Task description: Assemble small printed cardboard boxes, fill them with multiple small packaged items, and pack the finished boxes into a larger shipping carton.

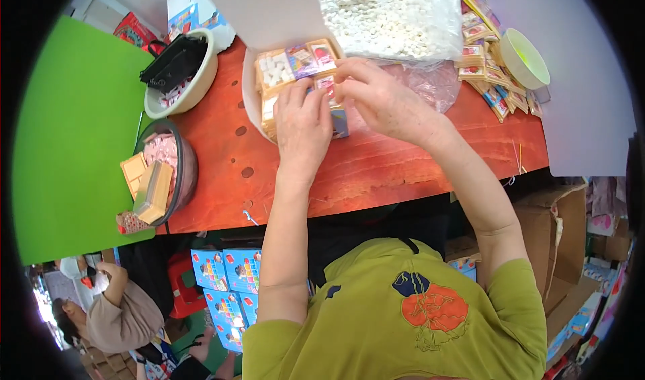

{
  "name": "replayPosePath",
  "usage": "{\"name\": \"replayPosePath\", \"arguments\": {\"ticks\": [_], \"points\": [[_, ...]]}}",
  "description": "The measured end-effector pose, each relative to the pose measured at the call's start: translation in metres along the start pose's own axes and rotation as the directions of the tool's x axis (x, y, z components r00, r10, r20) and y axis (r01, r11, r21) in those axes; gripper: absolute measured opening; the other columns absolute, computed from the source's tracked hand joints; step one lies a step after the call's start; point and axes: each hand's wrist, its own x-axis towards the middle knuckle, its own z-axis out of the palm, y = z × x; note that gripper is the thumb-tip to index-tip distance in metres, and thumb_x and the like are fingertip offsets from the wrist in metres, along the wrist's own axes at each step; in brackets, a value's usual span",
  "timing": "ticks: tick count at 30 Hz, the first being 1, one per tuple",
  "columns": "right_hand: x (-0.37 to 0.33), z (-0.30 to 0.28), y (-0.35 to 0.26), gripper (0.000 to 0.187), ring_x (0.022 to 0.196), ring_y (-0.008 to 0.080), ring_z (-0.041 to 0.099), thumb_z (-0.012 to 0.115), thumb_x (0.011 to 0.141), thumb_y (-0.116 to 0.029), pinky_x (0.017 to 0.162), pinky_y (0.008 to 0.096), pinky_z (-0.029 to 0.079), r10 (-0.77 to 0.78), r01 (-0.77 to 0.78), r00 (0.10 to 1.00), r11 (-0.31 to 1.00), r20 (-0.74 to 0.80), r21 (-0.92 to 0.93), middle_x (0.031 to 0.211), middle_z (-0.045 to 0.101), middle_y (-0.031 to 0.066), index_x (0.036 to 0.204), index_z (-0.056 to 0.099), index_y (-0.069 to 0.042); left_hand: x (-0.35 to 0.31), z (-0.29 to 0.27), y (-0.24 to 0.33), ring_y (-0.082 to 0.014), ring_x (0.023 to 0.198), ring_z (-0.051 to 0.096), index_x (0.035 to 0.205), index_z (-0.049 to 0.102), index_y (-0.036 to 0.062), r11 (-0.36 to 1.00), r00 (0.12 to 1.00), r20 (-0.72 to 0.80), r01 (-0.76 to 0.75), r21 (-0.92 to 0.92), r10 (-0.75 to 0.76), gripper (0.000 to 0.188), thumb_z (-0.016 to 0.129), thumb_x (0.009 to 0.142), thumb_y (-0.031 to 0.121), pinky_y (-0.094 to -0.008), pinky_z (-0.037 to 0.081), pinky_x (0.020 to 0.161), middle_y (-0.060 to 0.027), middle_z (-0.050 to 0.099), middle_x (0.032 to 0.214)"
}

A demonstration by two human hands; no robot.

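Observation:
A white box (252, 114) with its lid raised stands on the table in front of me. Inside lie tan trays, one filled with small white pieces (274, 69), beside a purple printed packet (302, 60) and a red-and-white packet (321, 55). My left hand (302, 121) reaches over the box's near part, its fingers extended and resting on the contents. At the box's right side, my right hand (390, 101) has its fingers bent and drawn together near a second red-and-white packet (325, 84). Whatever its fingertips hold is hidden.
Behind the box is a clear bag of white pieces (390, 17). Tan packs (494, 74) and a pale green bowl (524, 59) are on the right. A cream basin (205, 77) and dark tub (185, 168) stand left on the red table (396, 168). Another person (121, 313) sits lower left.

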Motion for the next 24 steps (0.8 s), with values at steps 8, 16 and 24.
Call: {"name": "replayPosePath", "arguments": {"ticks": [8,16,24], "points": [[-0.085,-0.017,-0.005,0.034,0.119,0.0369,0.058,0.058,0.083,0.009,0.101,0.0418,0.049,0.167,-0.159,0.963,0.986,-0.211,0.055,0.124,0.058,0.0180,0.115,0.064,-0.004,0.016,-0.025,-0.010,-0.0286,0.096,0.064,0.101,0.072,-0.0010,0.991,0.994,0.027,0.112,-0.068,-0.110,0.013,0.073,0.090,0.007,-0.0372,0.053,0.076,-0.0144,0.063,0.107],[-0.190,-0.089,0.043,0.029,0.117,0.0339,0.059,0.059,0.086,0.007,0.100,0.0398,0.049,0.456,-0.501,0.849,0.856,-0.269,-0.131,0.123,0.059,0.0162,0.113,0.063,-0.003,0.067,-0.016,-0.056,-0.0292,0.092,0.066,0.105,0.072,-0.0011,0.986,0.977,0.149,0.139,0.090,-0.151,0.018,0.072,0.090,0.010,-0.0369,0.053,0.079,-0.0146,0.065,0.102],[-0.201,-0.129,0.124,0.034,0.120,0.0367,0.057,0.065,0.089,-0.003,0.102,0.0456,0.048,0.423,-0.615,0.787,0.598,-0.449,-0.514,0.128,0.058,0.0186,0.123,0.061,-0.006,0.054,-0.005,-0.039,-0.0338,0.108,0.062,0.109,0.074,0.0007,0.936,0.996,0.086,-0.062,0.347,0.035,0.018,0.068,0.094,0.009,-0.0416,0.050,0.093,-0.0168,0.066,0.115]]}}
